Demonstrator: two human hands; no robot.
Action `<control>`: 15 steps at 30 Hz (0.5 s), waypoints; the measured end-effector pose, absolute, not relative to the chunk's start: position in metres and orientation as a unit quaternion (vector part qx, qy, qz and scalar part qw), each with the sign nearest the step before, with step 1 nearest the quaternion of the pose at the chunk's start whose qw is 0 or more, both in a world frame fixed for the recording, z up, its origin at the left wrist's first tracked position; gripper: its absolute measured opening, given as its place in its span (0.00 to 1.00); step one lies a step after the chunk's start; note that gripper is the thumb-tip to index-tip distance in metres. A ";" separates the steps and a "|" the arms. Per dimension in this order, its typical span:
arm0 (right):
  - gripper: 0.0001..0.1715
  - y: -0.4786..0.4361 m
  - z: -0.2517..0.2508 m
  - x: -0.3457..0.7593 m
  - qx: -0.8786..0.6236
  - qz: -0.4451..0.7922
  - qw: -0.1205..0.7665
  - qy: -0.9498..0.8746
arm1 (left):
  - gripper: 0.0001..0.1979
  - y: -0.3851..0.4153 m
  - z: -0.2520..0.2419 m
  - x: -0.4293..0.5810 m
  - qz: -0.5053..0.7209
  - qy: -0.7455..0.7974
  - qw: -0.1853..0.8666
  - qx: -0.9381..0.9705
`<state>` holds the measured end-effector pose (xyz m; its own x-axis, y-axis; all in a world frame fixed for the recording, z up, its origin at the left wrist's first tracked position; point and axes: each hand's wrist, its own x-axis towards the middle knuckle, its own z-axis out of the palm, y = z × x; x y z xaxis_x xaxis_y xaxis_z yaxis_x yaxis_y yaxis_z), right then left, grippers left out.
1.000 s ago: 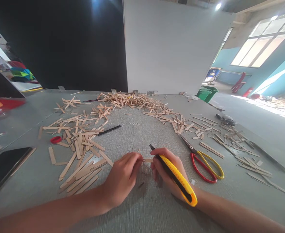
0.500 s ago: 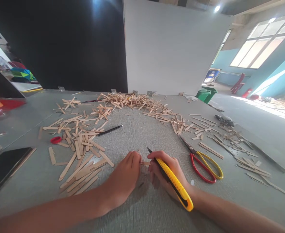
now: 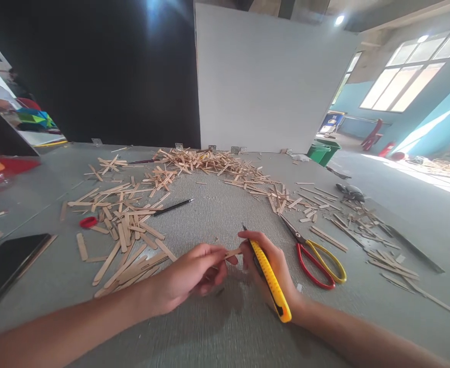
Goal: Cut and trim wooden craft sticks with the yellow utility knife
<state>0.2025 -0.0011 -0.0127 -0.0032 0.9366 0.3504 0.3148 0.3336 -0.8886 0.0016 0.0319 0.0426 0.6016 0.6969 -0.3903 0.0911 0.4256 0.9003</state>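
Between the fingertips of both hands, low over the table, is a short piece of wooden craft stick (image 3: 233, 252). My left hand (image 3: 197, 271) pinches its left end between thumb and forefinger. At its right end is my right hand (image 3: 268, 260), which also grips a yellow utility knife (image 3: 269, 276). The knife slants across that hand, its dark tip pointing away from me and its yellow butt toward me. The right fingertips are partly hidden behind the knife and hand. To the right lie scissors (image 3: 312, 254) with one red and one yellow handle.
Loose craft sticks (image 3: 133, 220) are heaped on the left and along the back, with thin cut strips (image 3: 389, 258) at right. A black pen (image 3: 173, 206), a red ring (image 3: 88, 222) and a dark phone-like slab (image 3: 12, 266) lie leftward. Black and white panels (image 3: 274, 76) stand behind.
My left hand has turned from a closed, knuckles-up grip to a pinch with its fingers showing below. My right hand and the knife have shifted slightly; more of the stick piece shows.
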 end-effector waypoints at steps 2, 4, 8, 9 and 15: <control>0.17 0.004 -0.014 0.210 -0.521 0.235 0.501 -0.650 | 0.12 0.031 0.054 -0.001 0.209 0.382 0.756 0.488; 0.28 0.010 -0.011 0.219 -0.553 0.180 0.449 -0.678 | 0.10 0.030 0.067 -0.004 0.227 0.362 0.760 0.489; 0.43 0.018 0.016 0.239 -0.586 0.110 0.216 -0.774 | 0.11 0.023 0.095 -0.011 0.293 0.361 0.727 0.505; 0.42 0.017 0.025 0.243 -0.600 0.080 0.140 -0.783 | 0.11 0.020 0.101 -0.013 0.305 0.363 0.721 0.505; 0.20 0.003 0.048 0.281 -0.731 -0.002 -0.106 -0.674 | 0.07 0.004 0.119 -0.014 0.328 0.329 0.702 0.539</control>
